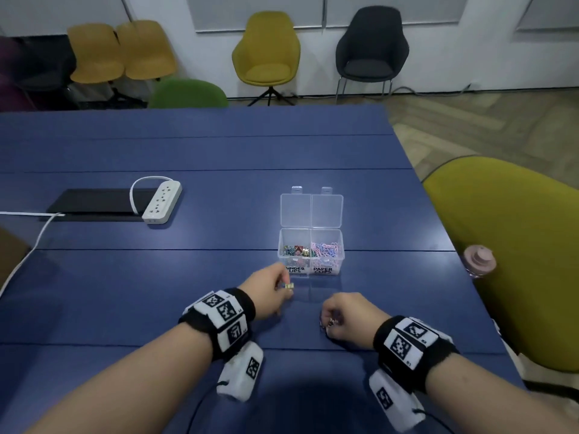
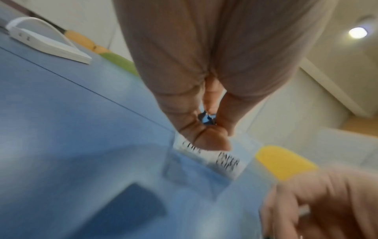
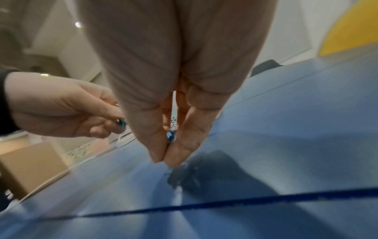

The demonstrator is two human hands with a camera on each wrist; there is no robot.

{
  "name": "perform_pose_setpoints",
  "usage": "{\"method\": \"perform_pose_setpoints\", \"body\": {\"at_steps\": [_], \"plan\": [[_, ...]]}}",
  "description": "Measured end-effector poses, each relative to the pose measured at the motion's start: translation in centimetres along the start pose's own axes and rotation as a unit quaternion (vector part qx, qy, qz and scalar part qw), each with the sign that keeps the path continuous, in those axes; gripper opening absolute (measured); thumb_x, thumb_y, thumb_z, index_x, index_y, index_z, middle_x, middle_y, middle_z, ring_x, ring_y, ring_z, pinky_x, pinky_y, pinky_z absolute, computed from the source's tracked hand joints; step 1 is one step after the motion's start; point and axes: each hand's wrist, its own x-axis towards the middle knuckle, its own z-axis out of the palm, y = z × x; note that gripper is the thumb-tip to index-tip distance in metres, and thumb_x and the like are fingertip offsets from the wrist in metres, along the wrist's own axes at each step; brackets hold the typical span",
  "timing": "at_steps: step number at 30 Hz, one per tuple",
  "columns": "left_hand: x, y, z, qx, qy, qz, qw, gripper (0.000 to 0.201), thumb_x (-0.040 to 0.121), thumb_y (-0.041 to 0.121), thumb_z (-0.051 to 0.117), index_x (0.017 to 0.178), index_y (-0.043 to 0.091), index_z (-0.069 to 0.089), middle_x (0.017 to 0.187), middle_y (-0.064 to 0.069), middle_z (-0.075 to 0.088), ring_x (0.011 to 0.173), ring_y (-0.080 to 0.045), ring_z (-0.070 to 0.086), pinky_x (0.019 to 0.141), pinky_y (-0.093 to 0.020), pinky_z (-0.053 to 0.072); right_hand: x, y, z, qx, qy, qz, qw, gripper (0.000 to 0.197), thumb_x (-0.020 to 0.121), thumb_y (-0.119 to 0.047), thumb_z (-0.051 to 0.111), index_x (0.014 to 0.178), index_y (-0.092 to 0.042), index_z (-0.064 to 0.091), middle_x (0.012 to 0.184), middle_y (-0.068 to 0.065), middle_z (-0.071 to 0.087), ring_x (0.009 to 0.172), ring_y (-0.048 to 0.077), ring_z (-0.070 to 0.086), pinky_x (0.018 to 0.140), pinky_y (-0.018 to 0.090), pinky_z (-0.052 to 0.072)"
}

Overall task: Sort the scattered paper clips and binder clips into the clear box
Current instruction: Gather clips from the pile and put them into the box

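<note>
My left hand [image 1: 272,291] hovers just near of the clear two-compartment plastic box [image 1: 310,252], its fingers [image 1: 283,281] pinched on a small gold-coloured binder clip [image 1: 289,286]. My right hand [image 1: 346,319] rests low over the blue surface [image 1: 156,292], near and right of the box, fingers [image 3: 175,152] curled together around a little bunch of metal clips [image 1: 329,322]; which kind they are I cannot tell. The box stands with its lid open and lying flat on the far side. Its left compartment, labelled for binder clips, holds mixed-colour binder clips [image 1: 296,250]; the right, labelled paper clips, holds pink and blue paper clips [image 1: 326,249]. A white power strip [image 1: 162,202] lies far left.
</note>
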Motion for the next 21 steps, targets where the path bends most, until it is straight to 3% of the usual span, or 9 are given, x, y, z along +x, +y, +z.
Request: {"method": "perform_pose_setpoints", "body": {"at_steps": [2,3,6,8,11,14,16,19,21], "plan": [[0.7,1.5,-1.7,-0.084,0.048,-0.005,0.995,0.024,0.091,0.007,0.053,0.076,0.019,0.039,0.069,-0.003,0.049,0.046,-0.014,0.052,0.046,-0.021,0.048,-0.4,0.2,-0.7,0.048,0.014,0.030,0.998,0.011,0.075,-0.013,0.064,0.076,-0.024,0.065,0.077,-0.009,0.055,0.063,0.002,0.048,0.056,0.003,0.035],[1.2,2.1,-2.4,-0.108,0.071,-0.006,0.992,0.025,0.092,0.006,0.053,0.076,0.019,0.039,0.068,-0.005,0.050,0.047,-0.015,0.052,0.048,-0.025,0.052,-0.5,0.2,-1.2,0.064,0.017,0.043,0.997,0.016,0.074,-0.013,0.066,0.071,-0.028,0.061,0.075,-0.010,0.056,0.060,0.000,0.048,0.056,0.001,0.036],[2.8,3.6,-3.8,-0.098,0.103,-0.004,0.990,0.025,0.090,0.008,0.054,0.075,0.021,0.040,0.066,-0.003,0.055,0.056,-0.023,0.058,0.068,-0.040,0.057,-0.3,0.0,-2.9,0.086,0.031,0.068,0.993,0.026,0.071,-0.015,0.068,0.062,-0.036,0.056,0.069,-0.011,0.057,0.058,-0.001,0.049,0.055,0.003,0.037],[3.7,4.4,-4.1,-0.079,0.099,-0.014,0.992,0.020,0.089,0.008,0.054,0.079,0.020,0.042,0.074,-0.004,0.055,0.067,-0.028,0.061,0.074,-0.043,0.058,0.0,-0.4,-4.2,0.095,0.040,0.070,0.992,0.027,0.071,-0.015,0.069,0.061,-0.036,0.056,0.067,-0.011,0.057,0.058,0.000,0.049,0.057,0.005,0.038],[4.6,5.1,-4.3,0.004,0.092,-0.033,0.995,0.013,0.089,0.006,0.052,0.092,0.017,0.046,0.096,-0.009,0.058,0.088,-0.030,0.060,0.080,-0.034,0.050,0.6,-1.1,-6.1,0.099,0.053,0.062,0.992,0.029,0.072,-0.012,0.070,0.061,-0.035,0.055,0.067,-0.010,0.056,0.056,0.000,0.047,0.055,0.005,0.038],[5.1,5.0,-4.6,0.018,0.068,-0.050,0.996,0.022,0.088,0.001,0.047,0.104,0.012,0.056,0.113,-0.009,0.061,0.104,-0.028,0.060,0.085,-0.030,0.048,1.4,-1.8,-7.6,0.096,0.072,0.056,0.991,0.030,0.072,-0.011,0.071,0.061,-0.034,0.054,0.065,-0.014,0.055,0.055,0.000,0.046,0.053,0.004,0.036],[5.2,4.7,-4.9,0.016,0.062,-0.052,0.997,0.027,0.086,0.000,0.046,0.107,0.009,0.060,0.113,-0.010,0.063,0.105,-0.028,0.061,0.089,-0.030,0.049,2.3,-2.3,-8.4,0.086,0.084,0.054,0.991,0.030,0.073,-0.012,0.070,0.062,-0.033,0.053,0.067,-0.013,0.056,0.056,0.001,0.047,0.054,0.005,0.036],[5.0,4.1,-5.3,-0.018,0.078,-0.062,0.995,0.025,0.083,-0.003,0.046,0.093,0.014,0.062,0.101,-0.010,0.066,0.095,-0.027,0.063,0.087,-0.033,0.054,3.9,-3.4,-9.5,0.081,0.104,0.060,0.989,0.018,0.074,-0.011,0.069,0.071,-0.024,0.058,0.078,-0.005,0.060,0.065,0.012,0.051,0.064,0.019,0.041],[4.7,3.6,-5.5,-0.003,0.096,-0.063,0.993,0.026,0.083,-0.002,0.047,0.093,0.013,0.066,0.102,-0.010,0.066,0.095,-0.027,0.064,0.084,-0.028,0.051,5.0,-4.2,-10.0,0.081,0.110,0.063,0.989,0.013,0.075,-0.010,0.068,0.077,-0.021,0.061,0.081,-0.002,0.061,0.070,0.015,0.053,0.068,0.022,0.044]]}}
